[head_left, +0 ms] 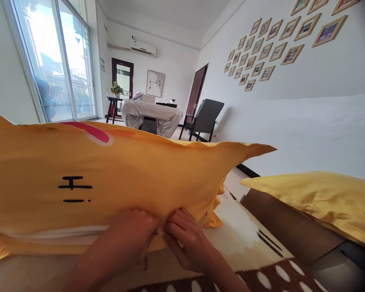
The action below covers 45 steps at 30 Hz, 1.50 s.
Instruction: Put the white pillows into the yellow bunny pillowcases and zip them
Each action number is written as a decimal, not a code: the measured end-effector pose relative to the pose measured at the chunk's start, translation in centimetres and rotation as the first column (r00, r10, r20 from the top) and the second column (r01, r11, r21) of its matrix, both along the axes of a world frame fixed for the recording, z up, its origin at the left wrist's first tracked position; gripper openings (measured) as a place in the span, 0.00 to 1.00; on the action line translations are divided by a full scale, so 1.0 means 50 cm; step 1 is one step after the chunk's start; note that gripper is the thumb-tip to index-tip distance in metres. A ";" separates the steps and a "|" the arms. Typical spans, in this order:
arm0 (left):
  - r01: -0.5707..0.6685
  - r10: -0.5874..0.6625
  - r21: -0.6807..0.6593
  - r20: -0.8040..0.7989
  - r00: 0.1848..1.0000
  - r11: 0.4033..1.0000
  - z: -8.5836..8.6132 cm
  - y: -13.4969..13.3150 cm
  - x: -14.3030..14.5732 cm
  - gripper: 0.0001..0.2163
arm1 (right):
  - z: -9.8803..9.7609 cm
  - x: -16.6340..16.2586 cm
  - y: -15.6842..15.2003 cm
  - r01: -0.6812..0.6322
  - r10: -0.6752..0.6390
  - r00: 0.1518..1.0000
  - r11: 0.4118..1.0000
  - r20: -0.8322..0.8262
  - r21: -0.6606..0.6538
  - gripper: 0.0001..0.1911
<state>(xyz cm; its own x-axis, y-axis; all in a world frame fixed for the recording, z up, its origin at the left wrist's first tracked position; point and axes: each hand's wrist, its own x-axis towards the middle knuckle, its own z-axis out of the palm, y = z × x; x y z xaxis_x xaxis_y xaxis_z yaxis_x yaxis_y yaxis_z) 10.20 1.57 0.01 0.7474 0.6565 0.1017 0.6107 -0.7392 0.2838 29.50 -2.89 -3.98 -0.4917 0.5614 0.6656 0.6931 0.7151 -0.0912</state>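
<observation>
A stuffed yellow pillowcase (pixel 158 170) with black marks and a pink shape stands on its long side before me. Along its lower edge a gap shows the white pillow (pixel 57 232) inside, left of my hands. My left hand (pixel 134 231) is closed on the pillowcase's lower edge, its fingertips mostly hidden. Close beside it, my right hand (pixel 185 239) pinches the same edge with curled fingers. Something small shows between the two hands, too small to make out.
Under the pillow lies a cream and brown blanket (pixel 234 243) with white spots. Another yellow pillow (pixel 316 198) rests at the right on a brown surface (pixel 295 231). Farther back stand a grey chair (pixel 205 115), a covered table (pixel 152 109) and a potted plant (pixel 117 89).
</observation>
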 end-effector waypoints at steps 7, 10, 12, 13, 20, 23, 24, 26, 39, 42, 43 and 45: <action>-0.015 0.015 -0.004 -0.034 0.999 1.000 -0.003 -0.006 -0.030 0.09 | 0.004 0.001 -0.002 0.010 -0.010 1.000 1.000 -0.002 -0.008 0.07; 0.004 -0.005 -0.037 -0.012 1.000 0.999 -0.013 -0.008 -0.035 0.09 | -0.002 -0.002 -0.003 0.024 -0.024 1.000 0.999 0.007 0.031 0.04; 0.024 -0.023 -0.062 0.031 0.999 0.998 -0.019 -0.008 -0.037 0.09 | -0.010 -0.007 -0.003 0.035 -0.037 0.999 0.996 0.026 0.081 0.05; 0.033 -0.029 -0.074 0.048 0.998 0.997 -0.021 -0.007 -0.037 0.09 | -0.015 -0.010 -0.003 0.044 -0.048 0.998 0.993 0.035 0.108 0.06; 0.073 -0.067 -0.080 0.074 0.995 0.994 0.003 -0.002 -0.034 0.09 | -0.037 -0.014 0.006 0.064 -0.059 0.997 0.991 -0.044 0.119 0.09; 0.032 -0.029 -0.080 0.028 0.999 0.996 0.020 -0.005 -0.040 0.08 | -0.030 -0.016 0.010 -0.005 0.010 0.998 0.998 -0.067 0.070 0.09; 0.015 -0.014 -0.088 0.003 1.000 0.996 0.026 -0.007 -0.043 0.08 | -0.028 -0.017 0.011 -0.034 0.037 0.997 0.998 -0.070 0.054 0.09; -0.013 0.010 -0.095 -0.026 1.000 0.995 0.035 -0.013 -0.046 0.08 | -0.024 -0.020 0.012 -0.075 0.077 0.994 0.997 -0.075 0.031 0.08; -0.107 0.098 -0.053 -0.150 0.984 0.993 0.058 -0.020 -0.139 0.08 | -0.051 -0.017 0.024 -0.033 0.033 0.998 0.999 -0.045 0.001 0.07; -0.091 0.091 -0.042 0.001 0.996 0.995 0.015 -0.030 -0.164 0.09 | -0.055 -0.022 0.022 -0.005 0.006 0.999 1.000 -0.033 0.011 0.06; -0.081 0.082 -0.020 0.046 0.996 0.996 -0.002 -0.033 -0.168 0.10 | -0.052 -0.027 0.019 0.006 -0.006 1.000 1.000 -0.020 0.020 0.06; -0.053 0.046 0.050 0.133 0.990 0.997 -0.035 -0.038 -0.171 0.10 | -0.035 -0.044 0.010 0.024 -0.025 0.999 0.999 0.020 0.048 0.05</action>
